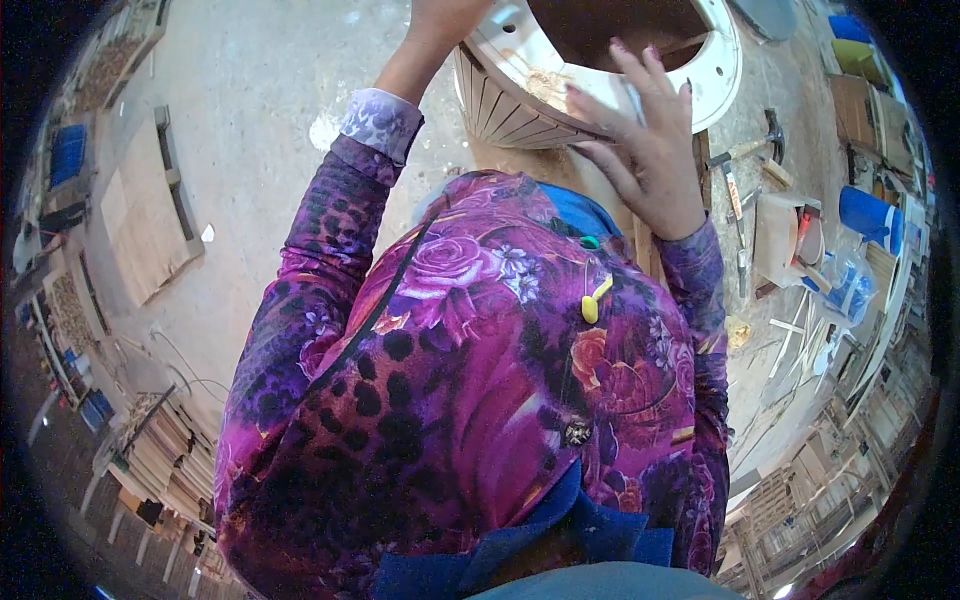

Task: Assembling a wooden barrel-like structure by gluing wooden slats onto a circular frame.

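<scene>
A round, tub-like wooden piece with a tapered, slatted side (pixel 515 105) stands in front of me at the top of the view. Its white rim (pixel 708 75) has small holes and surrounds a dark brown hollow. My left hand (pixel 445 18) is at the rim's left side, partly cut off by the picture's upper edge; its fingers do not show clearly. Over the near right part of the rim, my right hand (pixel 645 150) has its fingers spread and slightly blurred. Nothing shows in it. Whether its fingertips touch the rim, I cannot tell.
To the right lie two hammers, one with a wooden handle (pixel 745 150) and another (pixel 736 215) standing nearly lengthwise. Beyond them are a pale box (pixel 780 235), a blue container (pixel 870 215) and wood strips (pixel 790 335). A plywood board (pixel 145 220) lies at left.
</scene>
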Demonstrator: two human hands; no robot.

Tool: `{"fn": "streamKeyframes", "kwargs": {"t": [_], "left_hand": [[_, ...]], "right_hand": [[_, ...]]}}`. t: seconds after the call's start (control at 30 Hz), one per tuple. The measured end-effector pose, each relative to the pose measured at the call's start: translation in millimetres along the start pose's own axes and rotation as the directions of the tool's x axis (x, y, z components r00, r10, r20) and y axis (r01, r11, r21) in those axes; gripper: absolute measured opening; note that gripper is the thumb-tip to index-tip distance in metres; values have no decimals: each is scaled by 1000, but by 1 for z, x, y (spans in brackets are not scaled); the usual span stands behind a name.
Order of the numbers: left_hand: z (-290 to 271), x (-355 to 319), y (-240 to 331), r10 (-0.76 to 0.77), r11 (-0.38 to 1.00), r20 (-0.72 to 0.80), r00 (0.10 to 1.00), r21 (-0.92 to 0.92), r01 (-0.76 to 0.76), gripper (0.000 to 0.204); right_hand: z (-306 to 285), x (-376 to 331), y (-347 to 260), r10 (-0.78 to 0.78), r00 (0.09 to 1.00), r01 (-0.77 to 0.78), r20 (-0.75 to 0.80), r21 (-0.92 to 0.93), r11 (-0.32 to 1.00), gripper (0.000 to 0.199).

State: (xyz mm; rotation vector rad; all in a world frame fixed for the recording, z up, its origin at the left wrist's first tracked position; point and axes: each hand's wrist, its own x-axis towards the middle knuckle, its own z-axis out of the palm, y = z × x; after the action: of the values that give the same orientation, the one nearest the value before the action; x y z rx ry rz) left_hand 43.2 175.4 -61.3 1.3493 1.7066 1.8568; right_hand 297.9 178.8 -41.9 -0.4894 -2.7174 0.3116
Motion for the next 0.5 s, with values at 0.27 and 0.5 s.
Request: {"fn": "streamKeyframes", "kwargs": {"t": [0.27, 0.5], "left_hand": [[2, 0, 3, -54, 998, 26, 998, -18, 55, 46], [1, 0, 1, -39, 998, 10, 999, -48, 39, 47]], "right_hand": [[13, 26, -8, -47, 999, 47, -1, -48, 998, 57], [0, -10, 1, 20, 998, -12, 66, -110, 994, 62]]}}
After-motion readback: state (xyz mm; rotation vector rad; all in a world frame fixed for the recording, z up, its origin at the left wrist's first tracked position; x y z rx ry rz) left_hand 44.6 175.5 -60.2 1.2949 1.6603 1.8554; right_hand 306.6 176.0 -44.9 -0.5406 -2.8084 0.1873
